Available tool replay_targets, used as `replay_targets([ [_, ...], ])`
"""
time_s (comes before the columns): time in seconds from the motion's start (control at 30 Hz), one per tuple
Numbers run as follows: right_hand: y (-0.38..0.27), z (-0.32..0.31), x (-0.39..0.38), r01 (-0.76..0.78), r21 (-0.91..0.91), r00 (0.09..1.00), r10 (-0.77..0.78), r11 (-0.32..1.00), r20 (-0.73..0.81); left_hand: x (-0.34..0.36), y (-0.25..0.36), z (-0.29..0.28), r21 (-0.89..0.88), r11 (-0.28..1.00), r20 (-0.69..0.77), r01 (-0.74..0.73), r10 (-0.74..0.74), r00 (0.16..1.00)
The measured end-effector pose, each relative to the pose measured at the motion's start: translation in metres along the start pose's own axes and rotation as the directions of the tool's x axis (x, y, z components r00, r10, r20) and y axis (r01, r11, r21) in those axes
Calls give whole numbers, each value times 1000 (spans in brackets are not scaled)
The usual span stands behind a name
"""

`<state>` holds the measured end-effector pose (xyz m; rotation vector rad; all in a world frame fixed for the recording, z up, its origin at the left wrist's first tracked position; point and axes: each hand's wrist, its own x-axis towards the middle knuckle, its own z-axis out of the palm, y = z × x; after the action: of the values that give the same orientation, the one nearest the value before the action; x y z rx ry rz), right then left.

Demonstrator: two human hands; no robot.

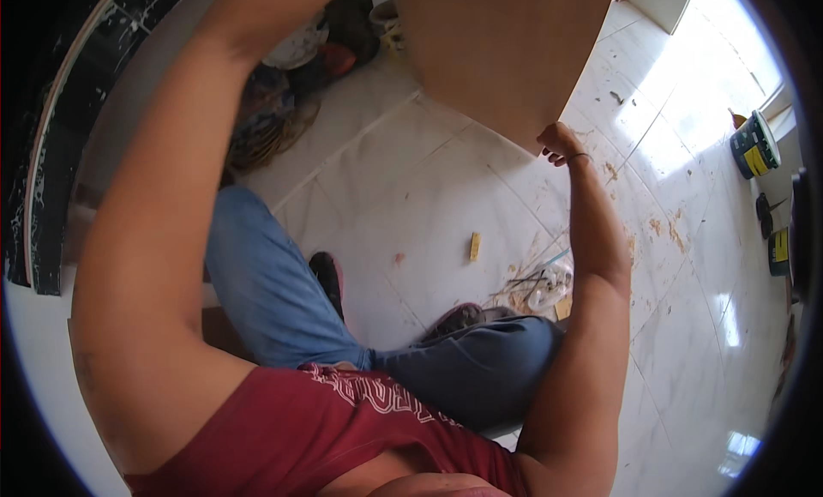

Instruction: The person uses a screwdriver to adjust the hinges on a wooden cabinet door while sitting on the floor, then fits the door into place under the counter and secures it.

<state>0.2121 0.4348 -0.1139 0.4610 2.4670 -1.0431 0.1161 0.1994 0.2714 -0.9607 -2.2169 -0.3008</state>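
A large flat brown wooden panel (501, 55) stands tilted up in front of me and runs out of the top of the head view. My right hand (559, 143) is closed at its lower right corner, fingers curled around the edge. My left arm (163, 188) stretches up and forward past the top edge of the view, so the left hand is hidden, and whether it touches the panel does not show. Below the panel, a small yellow piece (474, 246) lies on the floor between my feet and the panel.
White marble-look tiles (411, 188) are littered with brown shavings. A clear plastic bag (553, 283) with small parts lies by my right knee. Dark buckets with yellow labels (754, 150) stand along the right wall. Piled bags and cloths (274, 111) sit at the far left.
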Motion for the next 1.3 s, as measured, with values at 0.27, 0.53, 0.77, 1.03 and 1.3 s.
replay_targets([
  [0.27, 46, 10, -56, -127, -382, 941, 233, 915, 246, -210, 43, -82, -772, 636, -63, -26, -36, 997],
  [0.53, 47, -6, -50, -57, -169, 992, 37, 984, -119, -308, -51, -116, -823, 497, -46, 275, -542, 839],
  [0.77, 14, 5, -5, 3, -276, 995, -32, 961, -99, -333, -124, -132, -735, 495, 5, 463, -680, 733],
  [1.03, -192, -62, -110, 712, 53, 633, -607, 701, -481, -360, -164, -143, -611, 453, 60, 649, -790, 610],
  [1.3, -245, -133, -423, 741, -671, -428, -778, -11, -460, -359, -183, -125, -595, 509, -9, 622, -778, 628],
])
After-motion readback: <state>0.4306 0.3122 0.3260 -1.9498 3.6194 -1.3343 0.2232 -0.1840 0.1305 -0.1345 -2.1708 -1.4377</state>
